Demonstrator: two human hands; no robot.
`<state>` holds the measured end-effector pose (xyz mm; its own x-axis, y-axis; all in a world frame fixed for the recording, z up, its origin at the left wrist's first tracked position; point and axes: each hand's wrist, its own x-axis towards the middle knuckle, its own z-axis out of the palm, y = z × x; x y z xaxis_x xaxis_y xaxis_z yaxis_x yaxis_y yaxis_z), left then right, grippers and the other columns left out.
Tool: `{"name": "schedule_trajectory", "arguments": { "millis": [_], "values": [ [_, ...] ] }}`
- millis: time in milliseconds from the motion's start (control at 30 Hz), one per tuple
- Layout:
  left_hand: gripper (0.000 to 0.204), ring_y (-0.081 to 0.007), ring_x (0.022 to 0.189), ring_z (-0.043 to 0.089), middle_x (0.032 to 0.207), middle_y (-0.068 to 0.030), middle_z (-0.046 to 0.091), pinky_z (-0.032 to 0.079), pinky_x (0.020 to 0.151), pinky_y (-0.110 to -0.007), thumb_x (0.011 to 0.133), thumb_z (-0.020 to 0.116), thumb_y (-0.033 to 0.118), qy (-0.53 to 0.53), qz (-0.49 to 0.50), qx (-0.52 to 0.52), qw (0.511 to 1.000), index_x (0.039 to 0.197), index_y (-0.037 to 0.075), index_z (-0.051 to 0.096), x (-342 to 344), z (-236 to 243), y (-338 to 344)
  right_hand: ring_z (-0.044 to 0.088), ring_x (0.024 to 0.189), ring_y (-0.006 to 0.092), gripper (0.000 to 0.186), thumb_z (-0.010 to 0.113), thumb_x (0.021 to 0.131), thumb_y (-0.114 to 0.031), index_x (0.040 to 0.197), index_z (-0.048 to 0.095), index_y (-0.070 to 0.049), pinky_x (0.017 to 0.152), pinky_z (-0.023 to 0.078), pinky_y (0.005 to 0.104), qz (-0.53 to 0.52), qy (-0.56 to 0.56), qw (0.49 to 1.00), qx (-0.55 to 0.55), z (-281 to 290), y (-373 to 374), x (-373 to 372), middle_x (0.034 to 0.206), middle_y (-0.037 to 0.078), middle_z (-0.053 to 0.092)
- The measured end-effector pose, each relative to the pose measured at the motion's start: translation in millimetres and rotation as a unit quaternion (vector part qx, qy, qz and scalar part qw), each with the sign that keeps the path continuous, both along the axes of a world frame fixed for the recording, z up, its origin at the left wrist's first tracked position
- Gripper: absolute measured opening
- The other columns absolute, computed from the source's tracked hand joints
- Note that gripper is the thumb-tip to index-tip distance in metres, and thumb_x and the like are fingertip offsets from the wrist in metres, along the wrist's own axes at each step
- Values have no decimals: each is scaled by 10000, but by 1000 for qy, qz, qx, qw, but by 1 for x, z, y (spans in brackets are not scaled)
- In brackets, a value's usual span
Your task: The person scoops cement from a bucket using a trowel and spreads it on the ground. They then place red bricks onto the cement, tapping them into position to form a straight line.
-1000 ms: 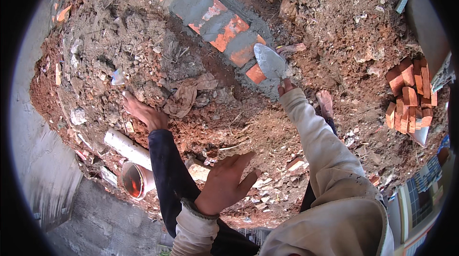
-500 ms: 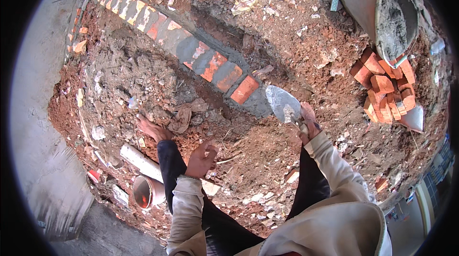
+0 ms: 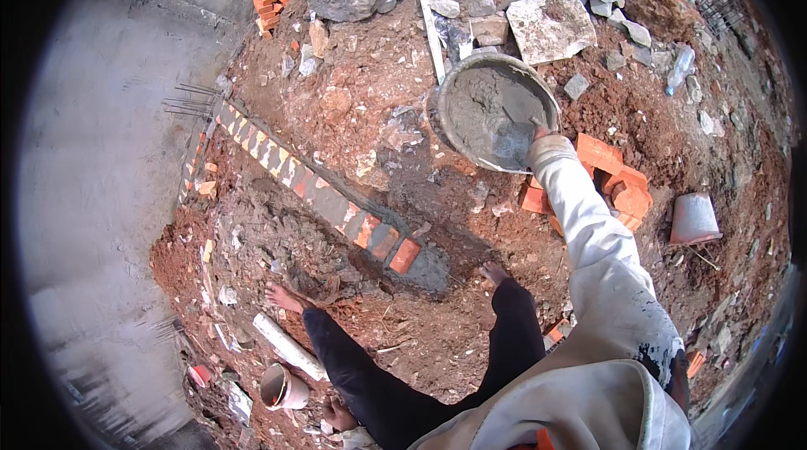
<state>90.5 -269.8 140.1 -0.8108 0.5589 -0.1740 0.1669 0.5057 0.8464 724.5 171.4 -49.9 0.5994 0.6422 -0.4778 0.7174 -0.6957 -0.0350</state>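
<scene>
My right hand (image 3: 543, 132) reaches out to the far right, its fingers wrapped round the handle of a trowel (image 3: 514, 139). The trowel's blade lies in the wet grey mortar (image 3: 483, 101) inside a large round tub (image 3: 447, 132). Low on the left, beside my knee, hangs my left hand (image 3: 339, 414); it looks loosely open and holds nothing I can see. Ahead of my feet runs a narrow row of mortared bricks (image 3: 363, 230). An orange brick (image 3: 405, 255) ends the row, with a bed of spread mortar (image 3: 429, 272) beyond it.
Loose bricks (image 3: 626, 185) are piled beside the tub. A bucket (image 3: 695, 219) sits at right; another bucket (image 3: 290, 387) and a white pipe (image 3: 290, 347) lie at left. Large stones (image 3: 551, 25) and a long pale strip (image 3: 427, 17) are behind the tub.
My right hand has carried the trowel from the end of the brick row into the mortar tub. My left hand has dropped lower, beside the bucket. The view has shifted toward the tub.
</scene>
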Motion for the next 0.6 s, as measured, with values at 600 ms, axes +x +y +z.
{"name": "schedule_trajectory", "arguments": {
  "millis": [600],
  "values": [
    [265, -96, 724, 549, 818, -19, 604, 456, 667, -243, 870, 627, 122, -200, -91, -238, 946, 1092, -21, 596, 46, -116, -40, 408, 639, 39, 141, 560, 924, -170, 1002, 599, -59, 576, 332, 206, 68, 383, 873, 292, 50, -99, 47, 743, -57, 506]
  ]
}}
